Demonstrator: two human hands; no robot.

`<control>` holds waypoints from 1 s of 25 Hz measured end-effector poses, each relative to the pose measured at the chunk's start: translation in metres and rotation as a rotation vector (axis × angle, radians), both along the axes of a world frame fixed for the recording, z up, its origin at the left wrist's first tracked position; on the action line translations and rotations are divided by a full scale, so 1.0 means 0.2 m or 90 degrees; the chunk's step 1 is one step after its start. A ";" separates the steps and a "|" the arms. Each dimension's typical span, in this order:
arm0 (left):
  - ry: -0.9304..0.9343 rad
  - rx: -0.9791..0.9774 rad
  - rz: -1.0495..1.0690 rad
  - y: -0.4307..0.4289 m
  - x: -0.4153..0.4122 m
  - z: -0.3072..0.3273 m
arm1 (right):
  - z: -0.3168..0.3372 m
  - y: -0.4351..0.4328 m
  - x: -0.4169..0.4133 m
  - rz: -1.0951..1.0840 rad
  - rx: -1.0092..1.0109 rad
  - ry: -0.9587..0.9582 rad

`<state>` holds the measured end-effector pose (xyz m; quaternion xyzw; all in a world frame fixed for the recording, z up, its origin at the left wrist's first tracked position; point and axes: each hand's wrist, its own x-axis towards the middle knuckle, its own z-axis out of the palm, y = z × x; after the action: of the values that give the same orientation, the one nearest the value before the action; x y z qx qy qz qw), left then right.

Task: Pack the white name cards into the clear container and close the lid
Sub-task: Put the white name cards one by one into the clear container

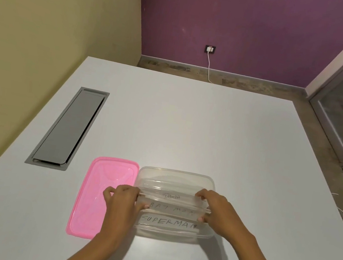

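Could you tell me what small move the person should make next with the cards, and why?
Probably press the card held between both hands down until it sits with the others. The left hand and right hand pinch the ends of a name card inside the clear container, between the PANDA and SUPERMAN cards, and the pink lid lies beside the container, not yet on.

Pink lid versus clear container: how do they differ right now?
The pink lid is opaque and flat; the clear container is see-through and deep. The lid lies bare on the white table, left of the container, which holds name cards. The left hand and right hand grip cards inside the container. Both are rounded rectangles.
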<state>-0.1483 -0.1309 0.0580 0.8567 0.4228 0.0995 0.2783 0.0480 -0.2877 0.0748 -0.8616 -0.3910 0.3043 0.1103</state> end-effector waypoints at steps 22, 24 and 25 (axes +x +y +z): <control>0.167 0.136 -0.164 -0.04 -0.05 -0.03 | -0.17 0.01 -0.13 0.181 -0.122 -0.294; 0.070 0.162 -0.187 -0.02 -0.07 -0.03 | -0.15 -0.01 -0.15 0.148 -0.049 -0.286; 0.012 0.158 -0.184 -0.01 -0.09 -0.03 | -0.13 -0.03 -0.17 0.126 0.031 -0.301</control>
<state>-0.1671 -0.1336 0.0511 0.9372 0.2821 0.1019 0.1779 0.0134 -0.2939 0.0496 -0.8633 -0.4958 0.0943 0.0065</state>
